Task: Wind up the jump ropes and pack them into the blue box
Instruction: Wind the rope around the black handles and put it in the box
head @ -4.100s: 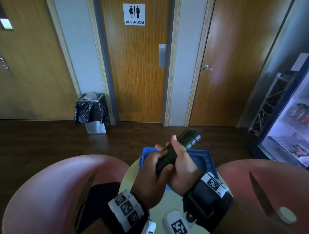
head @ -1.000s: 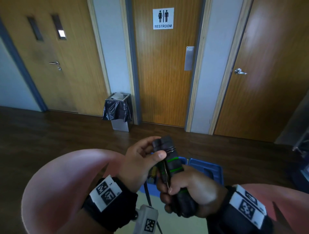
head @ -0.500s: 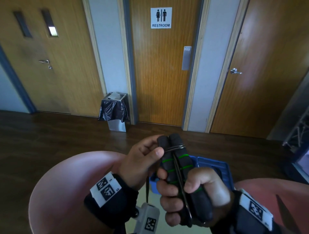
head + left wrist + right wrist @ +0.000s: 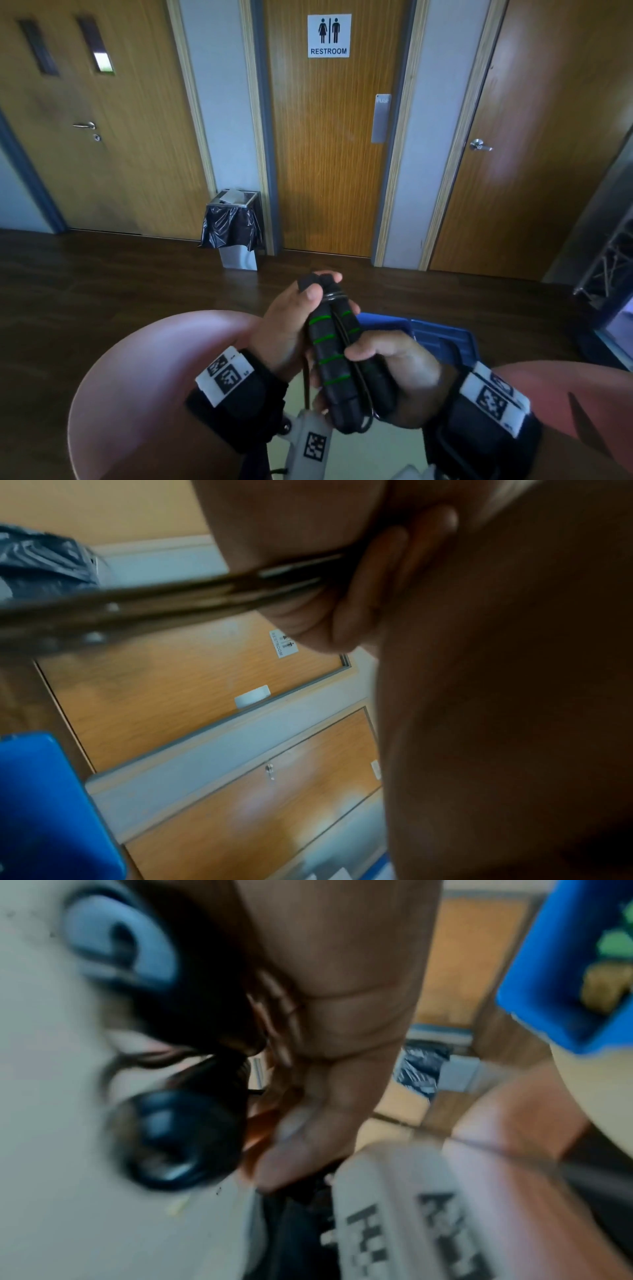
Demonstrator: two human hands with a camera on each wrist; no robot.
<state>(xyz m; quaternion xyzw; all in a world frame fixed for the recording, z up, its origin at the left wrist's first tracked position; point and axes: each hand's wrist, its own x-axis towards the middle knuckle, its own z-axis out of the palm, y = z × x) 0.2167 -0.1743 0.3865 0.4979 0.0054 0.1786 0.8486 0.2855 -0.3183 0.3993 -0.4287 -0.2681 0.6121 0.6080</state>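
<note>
Two black foam jump rope handles (image 4: 329,349) with green rings lie side by side, tips pointing away from me. My right hand (image 4: 337,373) grips their lower half, thumb across the front. The thin dark rope (image 4: 334,294) is looped around their tops. My left hand (image 4: 320,282) holds the tops, thumb in front and fingers behind, and in the left wrist view a blurred rope strand (image 4: 171,599) runs through its fingers (image 4: 359,601). A loose rope length (image 4: 306,383) hangs below. The blue box (image 4: 442,342) sits open just behind my hands; what lies in it is blurred.
The box stands on a pale round table (image 4: 359,452) between two pink chairs, one on the left (image 4: 154,377) and one on the right (image 4: 582,394). Across the dark wood floor are three wooden doors and a bin with a black bag (image 4: 233,226).
My left hand has closed over the handle tops, where rope loops now sit. The handles have tilted a little leftward in my right hand, which keeps its grip.
</note>
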